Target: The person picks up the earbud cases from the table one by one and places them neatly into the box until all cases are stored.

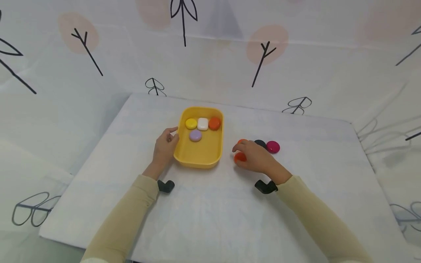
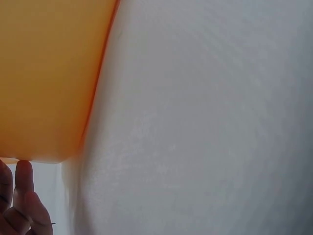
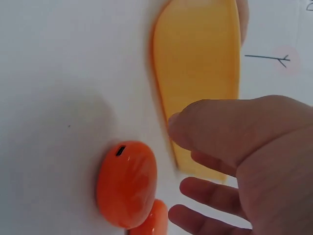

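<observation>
A yellow tray (image 1: 200, 157) stands on the white table. Inside lie rounded cases: a yellow one (image 1: 191, 124), a white one (image 1: 203, 124), an orange-red one (image 1: 215, 123) and a lilac one (image 1: 195, 135). At the tray's left side my left hand (image 1: 165, 148) rests its fingertips against the wall, seen also in the left wrist view (image 2: 24, 200). To the tray's right, my right hand (image 1: 254, 157) hovers with spread fingers over an orange case (image 1: 240, 157). In the right wrist view this glossy orange case (image 3: 127, 183) has a small port and sits apart from the fingers.
Beyond my right hand lie another orange case (image 1: 242, 140), partly covered by the hand, a black case (image 1: 260, 143) and a crimson case (image 1: 273, 147). A white cloth wall with plant drawings (image 1: 217, 69) rises behind the table (image 1: 204, 219).
</observation>
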The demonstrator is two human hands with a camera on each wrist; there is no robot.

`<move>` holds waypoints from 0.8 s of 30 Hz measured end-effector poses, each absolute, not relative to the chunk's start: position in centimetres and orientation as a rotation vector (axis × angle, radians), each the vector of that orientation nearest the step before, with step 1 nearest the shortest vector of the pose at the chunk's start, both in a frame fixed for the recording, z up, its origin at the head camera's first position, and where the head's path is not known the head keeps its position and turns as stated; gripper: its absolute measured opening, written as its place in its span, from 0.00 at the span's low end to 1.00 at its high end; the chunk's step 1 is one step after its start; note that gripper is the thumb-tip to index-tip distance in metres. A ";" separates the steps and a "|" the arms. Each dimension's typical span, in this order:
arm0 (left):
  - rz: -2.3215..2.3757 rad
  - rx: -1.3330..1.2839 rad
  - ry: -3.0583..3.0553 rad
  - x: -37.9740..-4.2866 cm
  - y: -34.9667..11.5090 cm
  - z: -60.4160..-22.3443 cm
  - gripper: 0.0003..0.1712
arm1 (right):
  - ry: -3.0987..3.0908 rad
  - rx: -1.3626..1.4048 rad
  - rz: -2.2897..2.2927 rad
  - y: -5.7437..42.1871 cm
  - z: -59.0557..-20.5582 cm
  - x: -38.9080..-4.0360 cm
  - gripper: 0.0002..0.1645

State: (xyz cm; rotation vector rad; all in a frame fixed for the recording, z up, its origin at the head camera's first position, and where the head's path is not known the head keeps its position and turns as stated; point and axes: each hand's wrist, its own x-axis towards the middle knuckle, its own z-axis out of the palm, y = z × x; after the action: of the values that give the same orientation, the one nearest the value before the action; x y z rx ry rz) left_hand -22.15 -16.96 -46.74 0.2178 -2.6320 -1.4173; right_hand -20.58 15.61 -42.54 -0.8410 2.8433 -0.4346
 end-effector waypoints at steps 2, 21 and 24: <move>-1.416 0.213 -2.630 -22.2 -17.0 -46.7 0.23 | 2.848 -0.839 -0.452 15.4 -42.4 -20.7 0.21; -1.426 0.172 -2.603 -22.1 -17.0 -46.8 0.22 | 2.813 -0.850 -0.937 12.3 -41.0 -20.7 0.22; -1.437 0.186 -2.607 -22.2 -16.9 -46.9 0.22 | 2.769 -0.841 -1.031 11.6 -40.9 -21.1 0.22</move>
State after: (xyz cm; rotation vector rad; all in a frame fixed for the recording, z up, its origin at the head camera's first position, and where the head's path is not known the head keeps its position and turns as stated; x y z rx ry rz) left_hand -22.23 -16.91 -46.90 0.1862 -2.6073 -1.4367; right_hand -21.05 11.63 -40.93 -0.8407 2.7692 -1.0313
